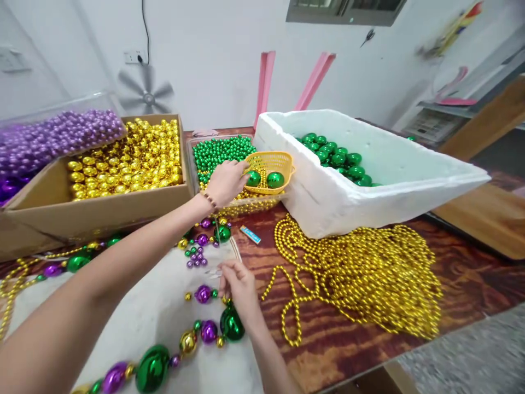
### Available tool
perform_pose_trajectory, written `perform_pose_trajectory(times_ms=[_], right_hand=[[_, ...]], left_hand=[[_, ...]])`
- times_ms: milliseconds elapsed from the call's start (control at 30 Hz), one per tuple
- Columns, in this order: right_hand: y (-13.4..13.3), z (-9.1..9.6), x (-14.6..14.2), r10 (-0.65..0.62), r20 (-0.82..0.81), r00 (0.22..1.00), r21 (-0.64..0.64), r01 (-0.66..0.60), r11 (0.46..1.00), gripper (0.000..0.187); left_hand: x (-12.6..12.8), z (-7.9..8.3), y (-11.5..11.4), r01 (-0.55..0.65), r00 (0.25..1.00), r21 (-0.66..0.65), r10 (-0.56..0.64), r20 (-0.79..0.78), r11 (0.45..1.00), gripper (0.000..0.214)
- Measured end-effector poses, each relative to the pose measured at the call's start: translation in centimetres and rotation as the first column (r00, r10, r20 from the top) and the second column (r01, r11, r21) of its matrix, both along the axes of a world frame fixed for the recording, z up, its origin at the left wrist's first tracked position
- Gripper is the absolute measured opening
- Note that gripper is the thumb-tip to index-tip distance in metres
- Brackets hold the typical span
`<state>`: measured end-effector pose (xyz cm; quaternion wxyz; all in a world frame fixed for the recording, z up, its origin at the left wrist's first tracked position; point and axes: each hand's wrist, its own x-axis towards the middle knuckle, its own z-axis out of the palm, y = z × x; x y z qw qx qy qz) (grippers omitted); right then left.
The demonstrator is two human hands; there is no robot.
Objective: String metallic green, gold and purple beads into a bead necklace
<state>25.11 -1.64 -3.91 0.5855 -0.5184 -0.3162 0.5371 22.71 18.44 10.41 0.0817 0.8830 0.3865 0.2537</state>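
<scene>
Left hand (pixel 225 180): fingers curled at the yellow basket's (pixel 268 158) left rim; whether it grips, I cannot tell.
Green balls (pixel 275 179): inside the basket, at the hand's 3 o'clock.
Right hand (pixel 240 284): fingertips pinched; contents too small to tell.
Bead string (pixel 232 324): at its 6 o'clock.

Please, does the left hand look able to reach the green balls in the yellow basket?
Probably yes: the left hand is at the open yellow basket, its fingers beside the nearer green ball, nothing between.
</scene>
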Motion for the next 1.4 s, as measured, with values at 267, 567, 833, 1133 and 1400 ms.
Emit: perform_pose_trajectory(times_ms=[267,567,833,1133,1400], right_hand=[[0.0,-0.2,0.3,0.100,0.021,0.995,0.006,-0.100,0.995,0.028],[0.4,-1.6,0.9,0.058,0.096,0.994,0.085,-0.066,0.994,0.024],[0.2,-0.7,0.4,0.033,0.242,0.970,0.103,-0.060,0.993,0.025],[-1.2,2.1,-2.3,0.098,0.416,0.904,0.129,-0.166,0.978,0.021],[-2.3,1.8,-4.0,0.098,0.466,0.880,0.163,-0.194,0.967,0.015]], left_hand=[[8.4,-2.1,6.7,-0.033,0.940,-0.076,0.005,-0.341,0.997,0.041],[0.5,0.5,1.2,0.195,0.954,-0.174,-0.146,0.263,0.965,0.061],[-12.9,-4.0,-9.1,0.491,0.537,-0.719,0.479,0.694,0.491,0.037],[-19.1,-8.6,-12.4,0.664,0.285,-0.678,0.732,0.618,0.314,0.030],[-20.6,-8.4,-11.6,0.676,0.188,-0.648,0.769,0.611,0.350,0.013]])
